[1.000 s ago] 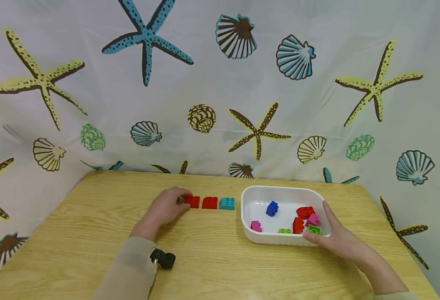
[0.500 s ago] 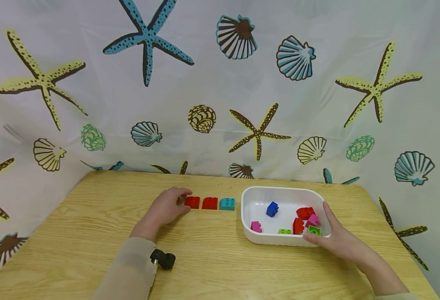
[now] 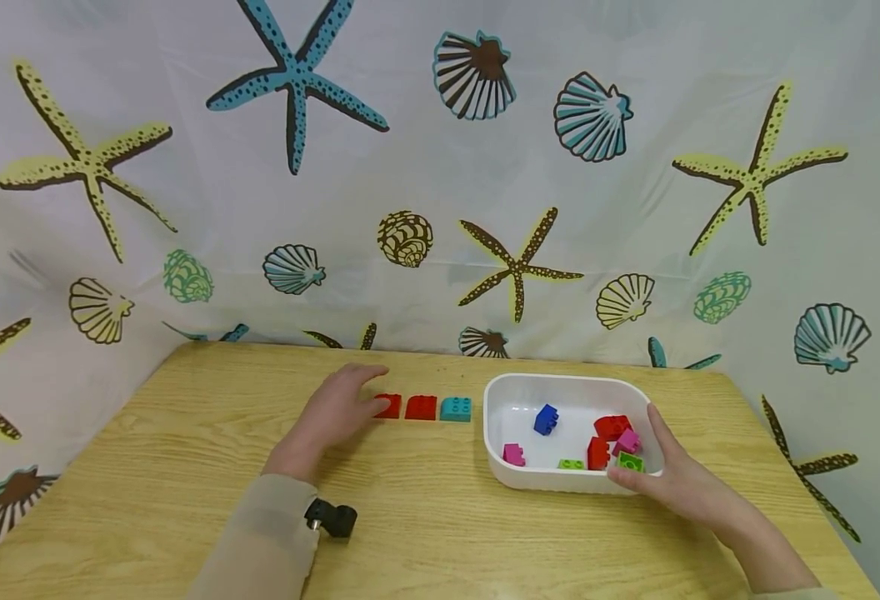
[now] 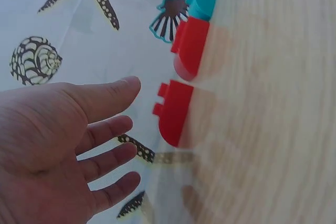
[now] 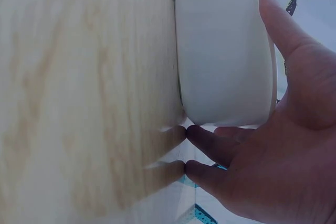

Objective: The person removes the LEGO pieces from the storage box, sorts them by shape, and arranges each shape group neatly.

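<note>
Fingers spread, the left hand [image 3: 331, 412] is just left of the leftmost red brick [image 3: 393, 410], its thumb overlapping that brick in the head view. The left wrist view shows a gap between the hand [image 4: 58, 140] and the red brick [image 4: 177, 111]. A second red brick [image 3: 421, 407] and a teal brick [image 3: 456, 408] continue the row to the right. The right hand [image 3: 698, 487] grips the front right corner of a white bin [image 3: 545, 478], thumb at the front rim. Seen from the right wrist, the hand [image 5: 294, 145] spans the bin's end [image 5: 226, 51].
Inside the bin lie a blue brick [image 3: 547, 419], a pink brick [image 3: 513, 454], a red brick [image 3: 597, 452], a green brick [image 3: 630, 462] and several others. A curtain [image 3: 425, 167] with starfish and shells stands behind the wooden table [image 3: 425, 517].
The left hand has spread its fingers, its upper fingers rising away from the leftmost red brick. The right hand, bin and row of bricks have not visibly moved.
</note>
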`<act>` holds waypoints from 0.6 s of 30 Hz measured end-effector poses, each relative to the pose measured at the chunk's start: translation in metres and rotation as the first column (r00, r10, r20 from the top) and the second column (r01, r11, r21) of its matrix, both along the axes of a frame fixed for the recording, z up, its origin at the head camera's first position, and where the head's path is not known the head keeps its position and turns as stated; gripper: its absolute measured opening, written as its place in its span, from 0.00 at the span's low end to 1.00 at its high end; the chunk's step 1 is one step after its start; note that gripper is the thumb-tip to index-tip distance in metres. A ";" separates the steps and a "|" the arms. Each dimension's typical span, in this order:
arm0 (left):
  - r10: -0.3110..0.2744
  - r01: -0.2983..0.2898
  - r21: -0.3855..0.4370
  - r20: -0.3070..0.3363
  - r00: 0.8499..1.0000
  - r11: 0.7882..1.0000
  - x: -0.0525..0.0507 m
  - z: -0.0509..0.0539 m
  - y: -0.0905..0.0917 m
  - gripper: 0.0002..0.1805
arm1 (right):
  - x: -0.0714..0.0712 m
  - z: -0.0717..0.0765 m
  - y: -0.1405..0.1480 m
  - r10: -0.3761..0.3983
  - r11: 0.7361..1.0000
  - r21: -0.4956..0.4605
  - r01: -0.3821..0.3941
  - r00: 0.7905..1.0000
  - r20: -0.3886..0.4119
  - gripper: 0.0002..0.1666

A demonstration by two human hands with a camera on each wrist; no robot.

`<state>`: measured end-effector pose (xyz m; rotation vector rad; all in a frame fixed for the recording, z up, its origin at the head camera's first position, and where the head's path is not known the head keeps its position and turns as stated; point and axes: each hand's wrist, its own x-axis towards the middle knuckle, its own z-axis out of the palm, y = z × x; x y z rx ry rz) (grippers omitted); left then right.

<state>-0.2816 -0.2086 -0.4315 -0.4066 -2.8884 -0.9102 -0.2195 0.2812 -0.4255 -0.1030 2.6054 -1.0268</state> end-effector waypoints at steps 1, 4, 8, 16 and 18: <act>-0.001 0.001 -0.001 -0.005 1.000 1.000 0.001 0.003 0.003 0.30 | 0.000 0.000 0.000 0.000 1.000 -0.002 0.000 1.000 0.001 0.81; -0.014 0.014 0.008 -0.017 1.000 1.000 0.002 0.011 0.013 0.31 | 0.001 -0.001 0.001 0.003 1.000 -0.013 -0.002 1.000 0.003 0.81; -0.025 0.025 0.006 -0.043 0.999 1.000 0.005 0.020 0.028 0.32 | 0.002 -0.001 0.001 0.008 1.000 -0.027 -0.008 1.000 0.001 0.81; -0.037 0.036 -0.018 -0.078 0.996 0.999 0.007 0.030 0.057 0.33 | 0.002 -0.002 0.002 0.009 1.000 -0.021 -0.009 1.000 -0.011 0.81; -0.045 0.043 -0.025 -0.095 0.994 0.999 0.007 0.032 0.064 0.34 | 0.001 -0.002 0.002 0.009 1.000 -0.020 -0.009 1.000 -0.013 0.81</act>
